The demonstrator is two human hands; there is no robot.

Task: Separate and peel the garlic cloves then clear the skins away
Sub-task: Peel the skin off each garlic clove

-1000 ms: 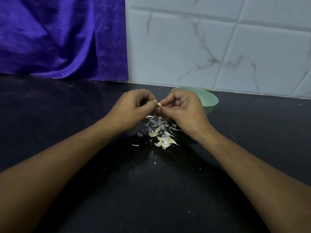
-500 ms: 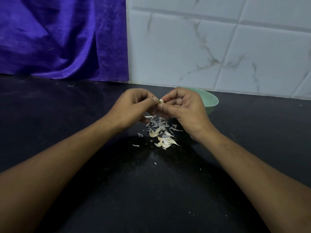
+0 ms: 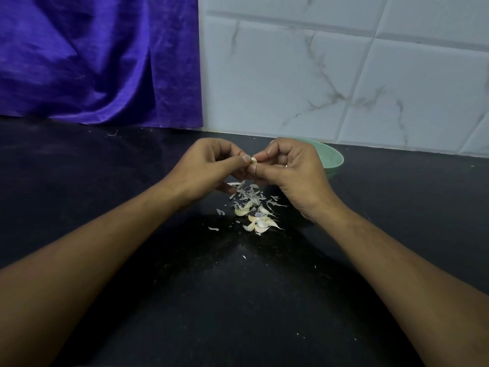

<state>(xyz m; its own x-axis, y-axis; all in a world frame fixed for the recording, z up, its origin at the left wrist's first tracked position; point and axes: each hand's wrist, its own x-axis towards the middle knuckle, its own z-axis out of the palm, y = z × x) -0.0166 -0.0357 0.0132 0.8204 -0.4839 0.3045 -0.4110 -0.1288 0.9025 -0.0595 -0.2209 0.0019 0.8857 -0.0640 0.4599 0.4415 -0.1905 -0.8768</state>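
Now, left hand (image 3: 209, 165) curled in, thumb and forefinger pinching one garlic clove (image 3: 254, 160), raised over the skins (image 3: 248, 193) so scraps drop on that heap, toward the worktop's (image 3: 105, 207) back edge. Right hand (image 3: 291, 168) meets it, fingers curled, pinching the same clove. Green bowl (image 3: 334, 157) just behind, likely for peeled cloves.
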